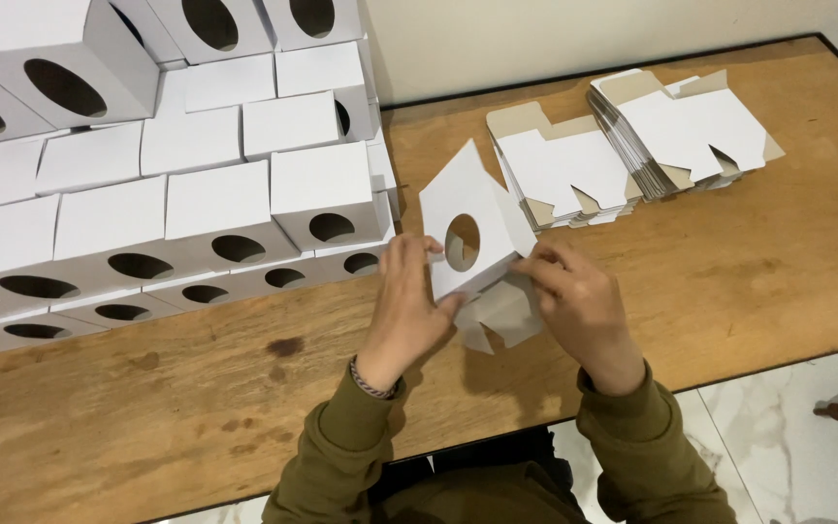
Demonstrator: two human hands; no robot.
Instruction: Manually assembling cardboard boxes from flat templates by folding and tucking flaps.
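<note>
Both forearms, in olive-green sleeves, extend from the lower edge of the head view up over the wooden table (729,281), converging toward its middle. The left wrist carries a metal bracelet (372,383).

The left hand (407,301) is raised with the back toward the camera; its fingers are curled closed on the left and lower edge of a partly folded white carton (467,233). The right hand (579,301) is likewise closed, with fingertips pinching the carton's right lower edge. The carton is held just above the table between both hands, tilted so one corner points up. Its front panel has a round window. Loose flaps (501,315) hang below it, between the hands.

Left of the hands, finished white cartons (196,165) with oval windows are stacked in rows on the table. Beyond the right hand, two piles of flat, unfolded carton blanks (632,146) lie side by side near the table's far edge.
</note>
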